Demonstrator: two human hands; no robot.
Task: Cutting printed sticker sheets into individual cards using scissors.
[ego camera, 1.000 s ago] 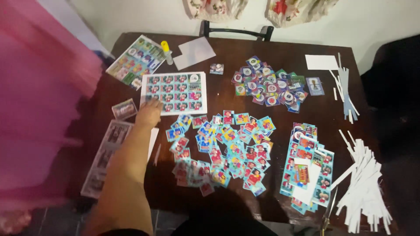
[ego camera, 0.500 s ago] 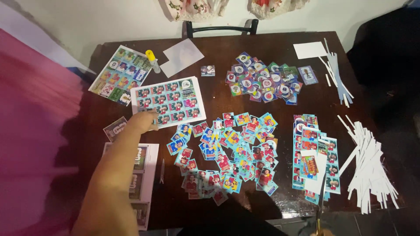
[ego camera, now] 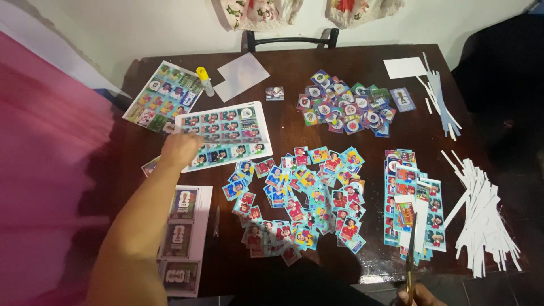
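1. Sticker sheet (ego camera: 224, 135) lies flat near the desk's (ego camera: 283, 62) far-left corner: light, floppy paper, best pinched at an edge.
2. Left hand (ego camera: 180, 148) rests on its near-left corner, grip clenched or not, I cannot tell.
3. Right hand (ego camera: 420, 294), at the near edge, clasps scissors (ego camera: 409, 255).

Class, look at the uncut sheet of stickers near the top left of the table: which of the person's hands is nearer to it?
Left. The left hand rests on the sticker sheet's lower left edge. The right hand is far off at the table's near right edge, holding scissors.
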